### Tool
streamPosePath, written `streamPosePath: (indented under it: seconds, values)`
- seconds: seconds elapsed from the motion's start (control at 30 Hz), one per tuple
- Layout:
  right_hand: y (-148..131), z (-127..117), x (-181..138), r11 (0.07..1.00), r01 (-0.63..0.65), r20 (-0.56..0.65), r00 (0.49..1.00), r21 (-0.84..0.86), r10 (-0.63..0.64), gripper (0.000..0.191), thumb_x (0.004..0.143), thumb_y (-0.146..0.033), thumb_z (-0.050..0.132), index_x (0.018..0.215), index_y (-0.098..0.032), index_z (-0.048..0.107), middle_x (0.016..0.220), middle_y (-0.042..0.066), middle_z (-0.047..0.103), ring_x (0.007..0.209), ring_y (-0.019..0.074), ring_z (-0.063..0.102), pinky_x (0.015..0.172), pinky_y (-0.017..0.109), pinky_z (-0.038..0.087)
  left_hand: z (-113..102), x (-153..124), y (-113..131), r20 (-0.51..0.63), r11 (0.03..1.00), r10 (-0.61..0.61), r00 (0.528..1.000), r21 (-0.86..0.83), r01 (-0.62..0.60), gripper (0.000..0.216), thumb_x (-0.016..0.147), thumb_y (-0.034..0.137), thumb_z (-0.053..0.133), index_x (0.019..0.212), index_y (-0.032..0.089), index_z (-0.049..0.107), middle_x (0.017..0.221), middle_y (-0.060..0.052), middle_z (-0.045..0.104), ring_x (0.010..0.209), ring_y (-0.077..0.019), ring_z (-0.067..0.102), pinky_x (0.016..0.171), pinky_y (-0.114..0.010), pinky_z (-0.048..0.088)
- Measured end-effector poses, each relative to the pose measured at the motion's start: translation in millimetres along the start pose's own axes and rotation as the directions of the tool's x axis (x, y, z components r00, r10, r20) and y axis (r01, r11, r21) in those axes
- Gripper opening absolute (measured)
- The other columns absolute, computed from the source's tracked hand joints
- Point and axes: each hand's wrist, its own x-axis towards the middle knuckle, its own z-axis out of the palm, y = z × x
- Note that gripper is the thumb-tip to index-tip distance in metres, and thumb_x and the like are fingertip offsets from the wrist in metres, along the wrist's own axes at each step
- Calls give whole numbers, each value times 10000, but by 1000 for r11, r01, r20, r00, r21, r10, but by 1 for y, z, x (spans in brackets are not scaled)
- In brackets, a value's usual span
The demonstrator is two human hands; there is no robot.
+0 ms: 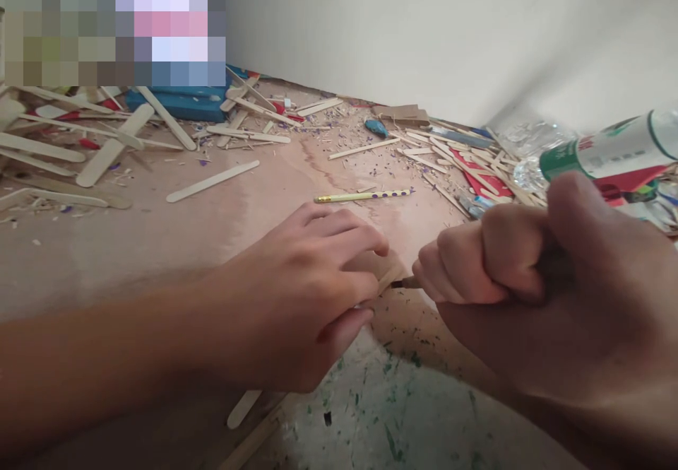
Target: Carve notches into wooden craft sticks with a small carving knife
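My left hand [312, 293] lies curled over a wooden craft stick [390, 274] and pins it down on the brown board [185, 237]; another stick end [244, 408] pokes out below the hand. My right hand [530, 279] is clenched in a fist around a thin tool. Only the tool's dark tip [407, 283] shows, and it touches the stick's end. What kind of tool it is stays hidden inside the fist.
A yellow pencil with purple dots [363, 195] lies just beyond the hands. Several loose craft sticks [212, 181] and shavings litter the board, with a blue box [180, 102] far left. A plastic bottle [598, 148] lies at right, a white wall [424, 25] behind.
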Motion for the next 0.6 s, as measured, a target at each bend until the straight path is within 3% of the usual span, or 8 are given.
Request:
streamPosePath:
  seconds: [0.1,0.2,0.33,0.5,0.6]
  values:
    - [1,5,1,999,36,-24,999,25,-35,996,1138,-634,883,539,-169,237,443,-25,157,404,127,231,438,390,278,-1,-1,0,-1,999,23,1000,-46,-23,278,1183,205,678,931,258,783,1400,-60,882,1318,-278,824,1328,-510,594]
    - [-2,2,4,1000,13,12,1000,-13,-12,1007,1153,-662,858,529,-168,242,439,-16,174,417,128,265,459,393,298,3,-2,-3,16,998,-68,998,-11,68,131,1207,365,763,1187,261,841,1563,-89,843,1468,-349,788,1325,-605,598]
    - [-6,-4,2,998,2,2,1000,-56,-2,1022,1139,-717,870,541,-182,237,450,-26,154,434,124,256,494,402,347,10,-4,-6,4,989,-102,995,105,101,571,1114,672,921,1483,247,825,1686,-169,778,1585,-451,733,1308,-692,601]
    - [-5,-2,-7,999,-5,14,1000,-45,6,1019,1052,-774,950,579,-193,259,467,-36,189,445,130,293,499,408,359,10,-4,-3,42,977,-137,990,172,127,622,1103,686,943,1477,198,853,1737,-204,756,1610,-485,718,1360,-710,558]
    - [-1,-1,-9,998,-45,-21,999,-51,44,1050,1023,-757,995,562,-191,240,473,-39,213,454,120,302,502,409,360,11,-4,-3,-4,974,-99,995,203,98,624,1135,683,897,1468,159,832,1698,-226,785,1581,-471,735,1356,-680,564]
